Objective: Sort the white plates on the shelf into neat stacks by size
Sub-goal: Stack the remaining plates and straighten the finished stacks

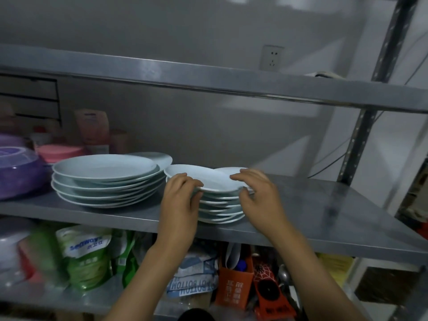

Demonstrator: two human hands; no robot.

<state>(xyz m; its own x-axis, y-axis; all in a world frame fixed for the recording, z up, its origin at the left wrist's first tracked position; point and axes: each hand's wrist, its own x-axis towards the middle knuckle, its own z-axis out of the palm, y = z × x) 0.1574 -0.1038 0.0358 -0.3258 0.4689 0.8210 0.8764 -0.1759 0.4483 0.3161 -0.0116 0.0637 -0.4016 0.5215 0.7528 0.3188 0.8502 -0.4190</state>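
Two stacks of white plates stand on the middle metal shelf. The stack of large plates is on the left, a bit uneven, with one plate jutting out behind it. To its right is the stack of small plates. The top small plate sits tilted and off-centre. My left hand grips the left rim of that top plate. My right hand has its fingers curled over the right side of the small stack.
A purple bowl, a pink lid and tubes crowd the shelf's left end. The upper shelf hangs close above. Bags and an orange box fill the shelf below. A metal upright stands at the right.
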